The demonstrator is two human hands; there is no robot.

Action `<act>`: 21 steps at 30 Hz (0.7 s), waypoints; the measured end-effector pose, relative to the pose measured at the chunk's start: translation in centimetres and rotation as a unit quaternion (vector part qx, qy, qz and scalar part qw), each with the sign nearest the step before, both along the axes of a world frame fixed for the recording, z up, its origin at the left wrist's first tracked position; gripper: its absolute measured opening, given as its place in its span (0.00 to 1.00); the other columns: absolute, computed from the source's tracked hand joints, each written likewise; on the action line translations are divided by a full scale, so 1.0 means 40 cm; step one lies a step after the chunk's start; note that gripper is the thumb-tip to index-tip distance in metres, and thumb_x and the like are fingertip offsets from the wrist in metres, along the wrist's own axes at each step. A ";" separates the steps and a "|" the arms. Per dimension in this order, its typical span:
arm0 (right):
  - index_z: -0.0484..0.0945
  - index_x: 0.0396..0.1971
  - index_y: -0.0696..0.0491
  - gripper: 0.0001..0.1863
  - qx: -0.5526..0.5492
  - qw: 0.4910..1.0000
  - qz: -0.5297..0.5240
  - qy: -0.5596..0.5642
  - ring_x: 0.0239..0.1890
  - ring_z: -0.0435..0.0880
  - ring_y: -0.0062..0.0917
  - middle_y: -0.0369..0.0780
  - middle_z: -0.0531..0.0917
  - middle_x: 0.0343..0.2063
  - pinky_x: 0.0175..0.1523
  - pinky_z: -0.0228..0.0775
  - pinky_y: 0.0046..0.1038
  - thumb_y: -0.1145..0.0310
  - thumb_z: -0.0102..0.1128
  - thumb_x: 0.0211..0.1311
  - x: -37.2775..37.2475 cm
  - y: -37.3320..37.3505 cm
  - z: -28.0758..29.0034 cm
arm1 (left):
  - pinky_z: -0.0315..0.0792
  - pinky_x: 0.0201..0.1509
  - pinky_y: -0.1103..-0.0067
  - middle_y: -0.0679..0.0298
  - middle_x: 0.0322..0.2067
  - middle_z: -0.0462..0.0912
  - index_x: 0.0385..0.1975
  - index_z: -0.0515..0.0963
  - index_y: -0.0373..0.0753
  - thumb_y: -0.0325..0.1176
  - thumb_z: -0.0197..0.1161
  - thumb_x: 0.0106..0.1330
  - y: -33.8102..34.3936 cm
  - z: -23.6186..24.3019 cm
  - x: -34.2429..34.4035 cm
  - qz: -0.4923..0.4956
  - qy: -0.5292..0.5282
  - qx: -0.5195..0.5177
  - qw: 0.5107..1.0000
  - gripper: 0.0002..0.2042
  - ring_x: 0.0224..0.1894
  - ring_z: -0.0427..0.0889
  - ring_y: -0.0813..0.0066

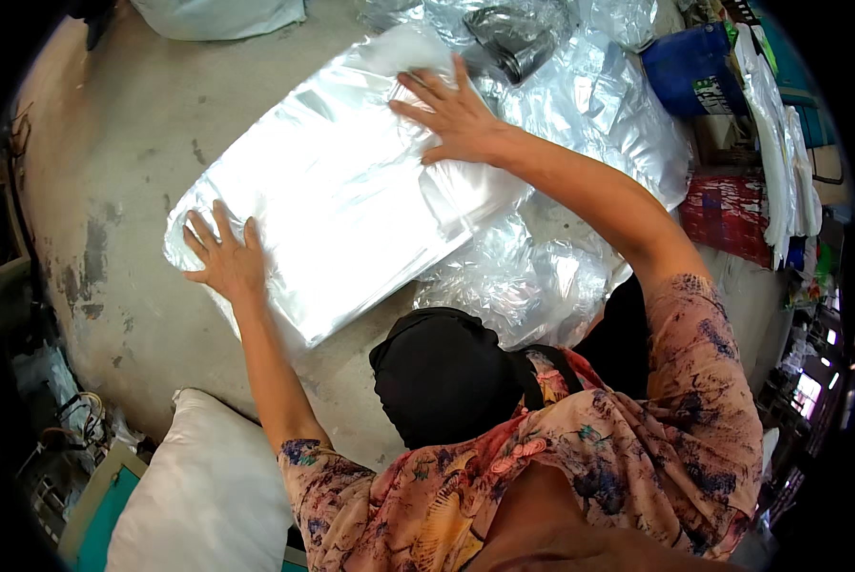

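A folded stack of clear, shiny plastic sheeting (341, 191) lies slantwise on the concrete floor in front of me. My left hand (225, 257) rests flat on its near left end, fingers spread. Toward the far right end, my right hand (458, 119) presses on the same sheeting with open fingers. Neither hand grips anything. Bright glare hides the separate layers of the stack. Loose, crumpled clear plastic (580, 105) lies beside its right edge, with more of it (518, 276) close to my body.
A white stuffed sack (208, 486) stands at the lower left, and another (219, 13) lies at the far edge. To the right are a blue drum (690, 71) and a red container (728, 214). A rounded black cloth-covered shape (442, 377) is just before my torso.
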State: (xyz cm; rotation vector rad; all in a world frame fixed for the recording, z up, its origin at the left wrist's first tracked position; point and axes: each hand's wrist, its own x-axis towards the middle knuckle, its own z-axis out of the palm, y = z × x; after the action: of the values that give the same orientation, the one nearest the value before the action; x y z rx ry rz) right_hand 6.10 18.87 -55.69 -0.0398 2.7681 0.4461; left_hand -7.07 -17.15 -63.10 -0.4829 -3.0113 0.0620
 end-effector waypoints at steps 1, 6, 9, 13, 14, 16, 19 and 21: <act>0.47 0.74 0.35 0.53 -0.043 0.999 -0.031 0.013 0.77 0.43 0.40 0.45 0.51 0.74 0.68 0.16 0.69 0.30 0.57 0.52 0.033 0.035 -0.047 | 0.40 0.64 0.31 0.64 0.75 0.47 0.71 0.59 0.60 0.58 0.52 0.69 0.007 -0.033 -0.005 -0.012 -0.006 0.023 1.000 0.31 0.76 0.46 0.59; 0.45 0.74 0.33 0.49 -0.113 0.990 -0.046 0.067 0.73 0.54 0.40 0.46 0.62 0.68 0.67 0.22 0.72 0.30 0.52 0.56 0.078 0.061 -0.182 | 0.43 0.63 0.31 0.64 0.75 0.46 0.71 0.57 0.63 0.61 0.51 0.68 -0.013 -0.090 -0.014 -0.029 -0.021 0.080 0.996 0.32 0.76 0.45 0.60; 0.46 0.74 0.34 0.50 -0.113 0.991 -0.056 0.048 0.72 0.54 0.40 0.46 0.62 0.68 0.67 0.22 0.72 0.30 0.52 0.56 0.077 0.061 -0.204 | 0.40 0.64 0.32 0.63 0.75 0.46 0.71 0.59 0.60 0.62 0.53 0.66 -0.024 -0.133 -0.018 -0.045 0.003 0.109 0.993 0.33 0.76 0.45 0.59; 0.45 0.74 0.35 0.51 -0.112 0.991 -0.070 0.028 0.72 0.54 0.40 0.46 0.59 0.69 0.67 0.23 0.73 0.31 0.54 0.55 0.083 0.059 -0.199 | 0.38 0.64 0.31 0.61 0.75 0.46 0.70 0.61 0.58 0.62 0.54 0.65 -0.010 -0.155 -0.017 -0.048 0.015 0.134 0.990 0.34 0.75 0.46 0.59; 0.45 0.75 0.35 0.51 -0.125 0.989 -0.054 0.065 0.72 0.54 0.40 0.46 0.59 0.69 0.67 0.24 0.73 0.32 0.55 0.56 0.080 0.057 -0.206 | 0.39 0.63 0.30 0.60 0.75 0.46 0.70 0.61 0.59 0.61 0.55 0.65 -0.015 -0.154 -0.020 -0.045 0.018 0.132 0.990 0.34 0.75 0.47 0.58; 0.45 0.75 0.36 0.50 -0.143 0.980 -0.027 0.136 0.72 0.55 0.41 0.46 0.59 0.69 0.67 0.26 0.73 0.35 0.57 0.57 0.092 0.072 -0.226 | 0.40 0.63 0.30 0.60 0.74 0.47 0.70 0.61 0.59 0.61 0.56 0.65 -0.009 -0.156 -0.030 -0.050 0.014 0.129 0.990 0.34 0.75 0.48 0.57; 0.45 0.75 0.35 0.48 -0.110 0.992 -0.040 0.043 0.71 0.57 0.47 0.49 0.61 0.68 0.69 0.27 0.71 0.41 0.61 0.59 0.054 0.054 -0.154 | 0.42 0.64 0.32 0.57 0.74 0.48 0.70 0.61 0.59 0.57 0.57 0.66 -0.023 -0.108 -0.050 -0.044 -0.027 0.096 0.994 0.32 0.75 0.48 0.56; 0.55 0.71 0.39 0.40 -0.116 0.990 0.043 0.061 0.67 0.64 0.42 0.46 0.65 0.66 0.69 0.41 0.63 0.52 0.64 0.60 0.049 -0.008 -0.050 | 0.53 0.69 0.47 0.55 0.71 0.57 0.67 0.67 0.51 0.53 0.56 0.68 -0.224 -0.142 -0.150 -0.088 -0.098 0.202 0.971 0.28 0.72 0.57 0.56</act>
State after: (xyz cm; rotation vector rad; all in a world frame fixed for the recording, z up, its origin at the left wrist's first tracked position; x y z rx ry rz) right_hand 8.04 18.56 -57.69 -0.1955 2.9340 0.1497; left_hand -13.07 -26.10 -68.77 -0.7410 -3.0257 -0.6324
